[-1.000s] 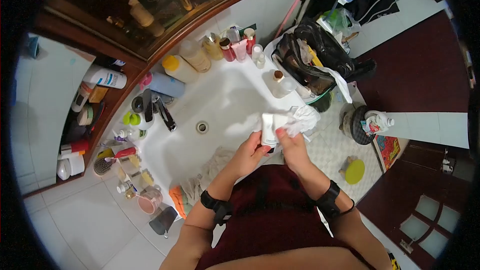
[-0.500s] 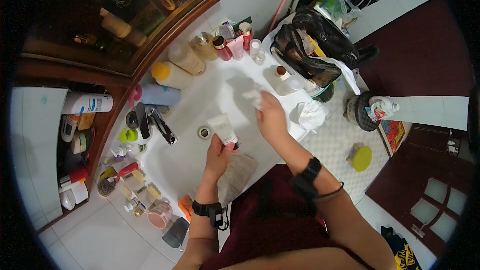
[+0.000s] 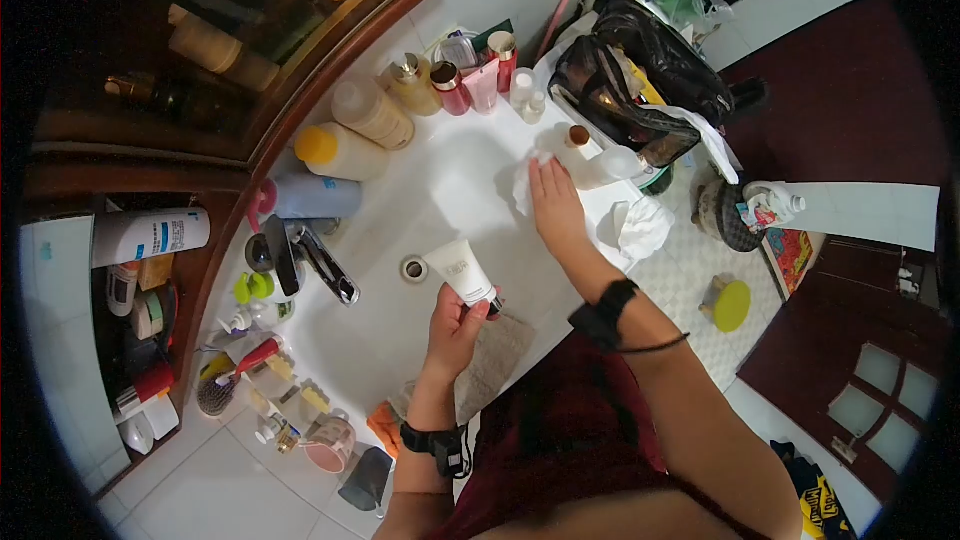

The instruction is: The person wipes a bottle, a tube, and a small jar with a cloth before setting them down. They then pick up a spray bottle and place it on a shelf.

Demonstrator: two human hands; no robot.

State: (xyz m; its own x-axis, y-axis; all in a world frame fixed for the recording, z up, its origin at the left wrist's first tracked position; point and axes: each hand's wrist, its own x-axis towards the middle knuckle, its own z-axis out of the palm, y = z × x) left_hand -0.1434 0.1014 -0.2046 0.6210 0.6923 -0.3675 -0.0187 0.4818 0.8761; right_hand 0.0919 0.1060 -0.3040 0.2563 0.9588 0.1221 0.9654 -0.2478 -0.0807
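Note:
My left hand [image 3: 457, 332] is closed around the black-capped end of a white squeeze tube [image 3: 462, 272], which it holds tilted over the basin near the drain. At the right side of the white sink [image 3: 390, 210], my right hand [image 3: 558, 205] presses a crumpled white tissue [image 3: 523, 185] to the sink surface, fingers laid over it. Part of the tissue is hidden under the fingers. Below the tube, a beige cloth [image 3: 492, 365] drapes over the front rim. Another crumpled white tissue [image 3: 643, 228] lies on the right ledge, close to my right wrist.
Several bottles stand along the back rim, among them a yellow-capped bottle [image 3: 338, 150]. The faucet [image 3: 318, 260] reaches in from the left. A black bag [image 3: 640, 80] and a brown-capped bottle [image 3: 600, 162] occupy the right ledge. A hairbrush [image 3: 228, 385] lies at left.
My right hand has come down from above the basin, bringing the tissue onto the sink's right side. The tube in my left hand has shifted slightly right and toward me.

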